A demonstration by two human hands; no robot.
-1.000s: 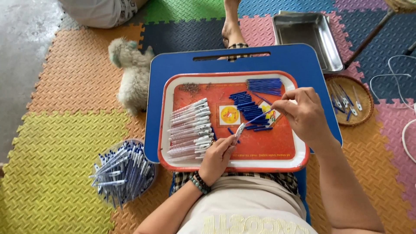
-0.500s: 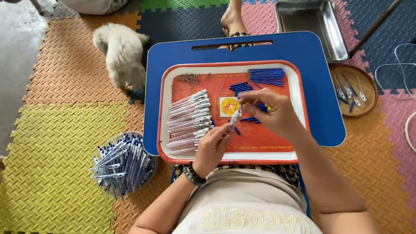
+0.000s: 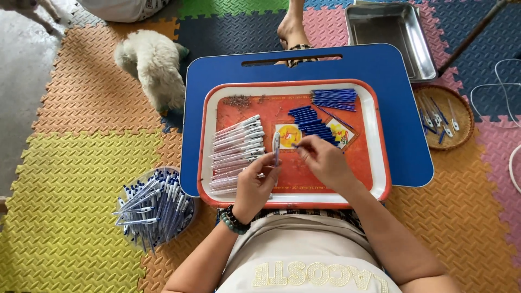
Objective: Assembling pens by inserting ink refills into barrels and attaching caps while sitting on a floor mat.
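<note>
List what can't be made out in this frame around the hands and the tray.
- Head view: the blue part in the right hand is mostly hidden by its fingers.
- The left hand holds a white pen barrel upright; its lower end is covered by the palm.
- The small grey pile on the orange tray is too small to identify.
- The metal pan is cut off by the top edge.

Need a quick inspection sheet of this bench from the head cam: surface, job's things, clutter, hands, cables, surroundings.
Surface: orange tray on a blue lap desk.
Job's things: white pen barrels in a row at the tray's left; blue refills mid-tray.
Clutter: tub of assembled pens; wicker dish of parts; steel pan.
Hands: left hand holds a pen barrel upright; right hand pinches a refill.
Cables: white cord at right.
Surroundings: foam mats, white dog.
</note>
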